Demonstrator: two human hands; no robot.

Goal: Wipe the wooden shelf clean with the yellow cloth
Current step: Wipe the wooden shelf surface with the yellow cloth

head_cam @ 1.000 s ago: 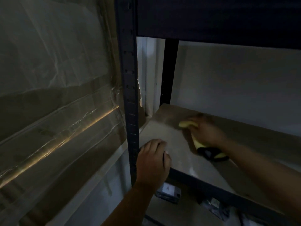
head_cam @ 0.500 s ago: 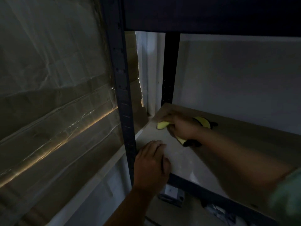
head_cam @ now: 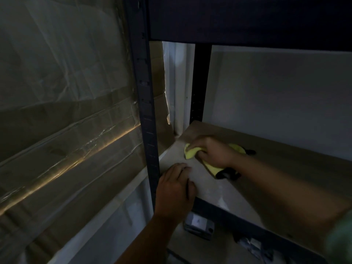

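A pale wooden shelf (head_cam: 270,168) sits in a dark metal rack in dim light. My right hand (head_cam: 213,151) presses the yellow cloth (head_cam: 190,152) flat on the shelf near its back left corner, fingers curled over it. The cloth has a black edge (head_cam: 227,174) that sticks out below my wrist. My left hand (head_cam: 174,189) rests on the shelf's front left corner beside the rack's front post (head_cam: 146,111), gripping the edge and holding nothing else.
Cardboard wrapped in clear plastic (head_cam: 66,111) stands left of the rack. A dark upper shelf (head_cam: 247,18) hangs overhead. A rear post (head_cam: 202,82) and a pale wall lie behind. Small boxes (head_cam: 199,224) lie on the level below.
My right hand has swept the cloth from the shelf's middle toward the back left corner, where it has stayed for the last half second. The left hand stays on the front corner.
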